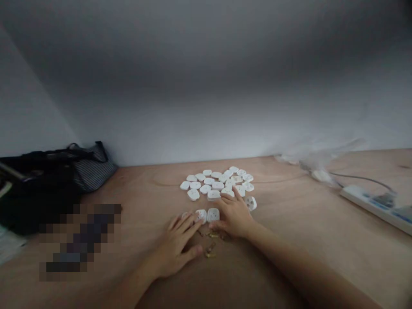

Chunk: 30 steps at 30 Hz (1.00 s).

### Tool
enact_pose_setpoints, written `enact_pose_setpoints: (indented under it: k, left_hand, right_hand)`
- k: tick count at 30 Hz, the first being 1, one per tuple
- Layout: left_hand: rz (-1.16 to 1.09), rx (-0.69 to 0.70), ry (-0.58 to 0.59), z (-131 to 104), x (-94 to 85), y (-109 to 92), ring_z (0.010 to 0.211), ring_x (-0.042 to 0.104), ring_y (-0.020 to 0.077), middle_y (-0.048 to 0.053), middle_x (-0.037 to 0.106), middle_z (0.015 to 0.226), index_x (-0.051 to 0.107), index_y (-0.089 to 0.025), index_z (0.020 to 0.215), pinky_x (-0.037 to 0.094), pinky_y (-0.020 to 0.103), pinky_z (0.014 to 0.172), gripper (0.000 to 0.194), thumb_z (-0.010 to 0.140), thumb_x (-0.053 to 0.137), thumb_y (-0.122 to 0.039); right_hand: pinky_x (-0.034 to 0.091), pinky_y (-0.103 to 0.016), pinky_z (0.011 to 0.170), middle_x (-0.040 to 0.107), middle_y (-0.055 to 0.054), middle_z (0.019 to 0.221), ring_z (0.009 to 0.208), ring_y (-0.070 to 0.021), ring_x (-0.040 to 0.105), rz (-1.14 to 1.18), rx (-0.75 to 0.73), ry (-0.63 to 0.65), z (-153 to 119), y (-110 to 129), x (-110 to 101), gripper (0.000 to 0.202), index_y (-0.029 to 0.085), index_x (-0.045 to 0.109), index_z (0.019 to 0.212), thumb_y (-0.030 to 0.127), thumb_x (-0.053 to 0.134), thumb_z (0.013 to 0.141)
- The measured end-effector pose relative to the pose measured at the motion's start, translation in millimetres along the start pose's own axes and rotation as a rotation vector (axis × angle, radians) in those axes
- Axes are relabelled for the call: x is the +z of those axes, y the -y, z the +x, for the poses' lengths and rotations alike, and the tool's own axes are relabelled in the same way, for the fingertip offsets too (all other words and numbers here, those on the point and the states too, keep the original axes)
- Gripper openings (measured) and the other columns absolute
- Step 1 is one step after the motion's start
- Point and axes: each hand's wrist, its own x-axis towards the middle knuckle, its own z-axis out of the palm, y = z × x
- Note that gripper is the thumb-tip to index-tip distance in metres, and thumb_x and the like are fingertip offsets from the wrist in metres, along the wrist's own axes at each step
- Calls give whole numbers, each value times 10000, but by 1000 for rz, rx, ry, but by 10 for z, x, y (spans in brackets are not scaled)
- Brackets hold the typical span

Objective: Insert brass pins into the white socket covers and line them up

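My left hand (178, 246) lies with fingers stretched out, its fingertips resting on white plastic socket pieces (201, 215) in a short near row. Beside them, a white socket piece (213, 215) with small holes sits close to the thumb of my right hand (234, 216). My right hand is open, fingers apart and reaching over the near edge of a cluster of white socket pieces (218, 186). One more holed piece (251, 203) lies just right of that hand. Small brass-coloured metal parts (210, 253) are scattered between my hands.
A power strip (376, 204) with a cable lies at the right, near a crumpled clear plastic bag (317, 165). On the left are a dark bag (38, 184) and a pixelated dark object (86, 240). A pale wall (193, 133) closes off the table's back.
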Motion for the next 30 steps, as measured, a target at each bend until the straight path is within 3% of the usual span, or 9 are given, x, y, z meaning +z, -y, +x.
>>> enact_pose_setpoints:
  k: [4,10,13,15,17,20,26,30]
  left_hand:
    - [29,38,-29,-5,41,24,1363,194,309,61,210,1499,215,-303,1424,140,538,1085,591,900,410,-495]
    - [66,117,-108,-11,36,15,1352,196,350,99,218,1496,254,-268,1419,167,594,1058,635,869,478,-493]
    - [27,251,-151,-11,-6,-51,1283,335,345,111,363,1427,385,-259,1359,268,560,1033,617,814,568,-482]
    - [-31,326,-192,-10,-16,-92,1152,479,297,101,532,1267,518,-252,1250,385,477,967,467,816,595,-405]
    - [-86,362,-227,-5,-5,-118,986,565,238,84,623,1079,599,-229,1137,456,391,868,312,837,585,-315]
    - [-138,381,-252,11,25,-138,860,587,192,71,641,960,635,-200,1058,477,339,795,226,847,582,-261]
    - [-136,374,-323,47,21,-168,859,586,203,73,648,928,660,-200,1020,483,344,778,220,822,618,-287]
    - [-154,375,-312,54,12,-170,845,589,194,66,651,913,663,-206,1011,483,331,765,202,823,620,-267]
  right_hand:
    - [43,-567,1075,641,-91,1098,1160,-265,484,-35,64,-28,-19,-180,-130,254,208,604,1058,347,549,853]
    - [-81,-590,1052,666,-89,1082,1176,-296,474,-71,20,100,-89,-362,-221,370,217,612,1101,406,617,782]
    - [-114,-602,1039,637,-93,1151,1216,-302,438,-71,-21,176,-107,-395,-234,482,234,562,1181,429,639,747]
    - [-115,-608,1035,625,-87,1173,1228,-297,429,-72,-32,190,-110,-408,-237,474,254,552,1192,386,645,746]
    - [-107,-612,1035,626,-86,1171,1219,-293,440,-59,-42,168,-112,-412,-227,454,260,565,1171,355,655,737]
    - [-78,-592,1055,656,-92,1101,1158,-284,494,-41,-63,72,-136,-399,-197,418,239,610,1095,371,681,704]
    - [-15,-536,1084,709,-18,837,981,-231,580,-1,-132,-85,-377,-352,-258,194,257,660,897,320,668,713]
    - [152,-514,1036,687,-1,758,877,-215,588,36,-57,-63,-604,-309,-366,103,242,654,765,317,685,702]
